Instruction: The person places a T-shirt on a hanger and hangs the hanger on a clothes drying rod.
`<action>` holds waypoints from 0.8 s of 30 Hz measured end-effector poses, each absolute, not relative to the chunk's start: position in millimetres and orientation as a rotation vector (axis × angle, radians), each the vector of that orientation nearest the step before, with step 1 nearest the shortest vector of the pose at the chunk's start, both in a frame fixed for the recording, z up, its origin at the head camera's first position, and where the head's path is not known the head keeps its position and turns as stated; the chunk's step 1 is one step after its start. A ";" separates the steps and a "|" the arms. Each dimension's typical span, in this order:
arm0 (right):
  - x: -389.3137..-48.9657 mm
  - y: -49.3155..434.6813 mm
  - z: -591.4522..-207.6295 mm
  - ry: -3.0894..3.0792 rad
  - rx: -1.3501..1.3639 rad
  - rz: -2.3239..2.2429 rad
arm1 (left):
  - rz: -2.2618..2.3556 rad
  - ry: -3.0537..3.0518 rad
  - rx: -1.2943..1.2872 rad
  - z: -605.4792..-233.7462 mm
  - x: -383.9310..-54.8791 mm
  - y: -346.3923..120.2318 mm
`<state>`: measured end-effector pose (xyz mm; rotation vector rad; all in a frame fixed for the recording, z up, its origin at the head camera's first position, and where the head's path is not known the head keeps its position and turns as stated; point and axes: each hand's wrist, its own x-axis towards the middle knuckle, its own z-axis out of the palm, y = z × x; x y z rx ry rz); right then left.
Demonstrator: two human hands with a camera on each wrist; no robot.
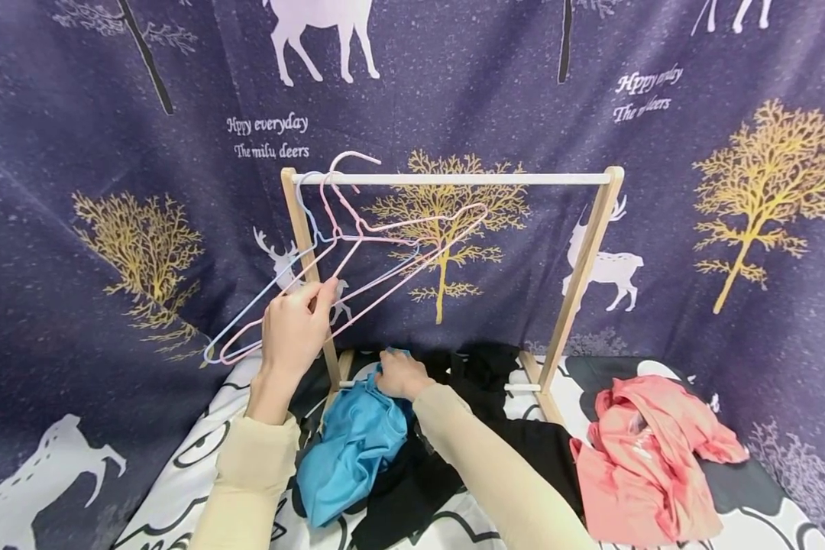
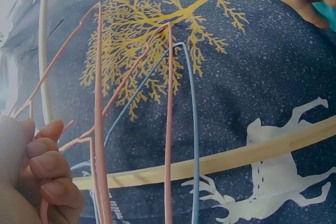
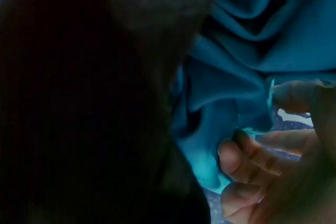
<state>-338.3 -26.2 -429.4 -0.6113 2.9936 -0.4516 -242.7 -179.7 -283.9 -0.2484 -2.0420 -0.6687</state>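
My left hand (image 1: 292, 328) grips a pink clothes hanger (image 1: 347, 258) by one sloping arm, its hook raised near the white rail (image 1: 447, 179). Behind it, another pink hanger (image 1: 309, 266) and a light blue hanger (image 1: 250, 304) hang at the rail's left end. Low under the rail, my right hand (image 1: 402, 374) pinches the upper edge of a crumpled blue garment (image 1: 357, 435). The right wrist view shows curled fingers (image 3: 239, 156) at the edge of this blue cloth, much of that view being dark.
Two slanted wooden legs (image 1: 580, 283) carry the rail. Black clothing (image 1: 536, 447) lies beneath and beside the blue garment. A coral-pink garment (image 1: 653, 466) is heaped at the right on the patterned sheet (image 1: 199, 458). Directly behind the rack hangs a dark blue deer-print curtain (image 1: 199, 198).
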 end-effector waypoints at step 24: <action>-337.2 -38.5 -457.9 3.107 -0.323 -0.541 | -0.759 -1.844 -0.374 -342.6 -216.4 -194.7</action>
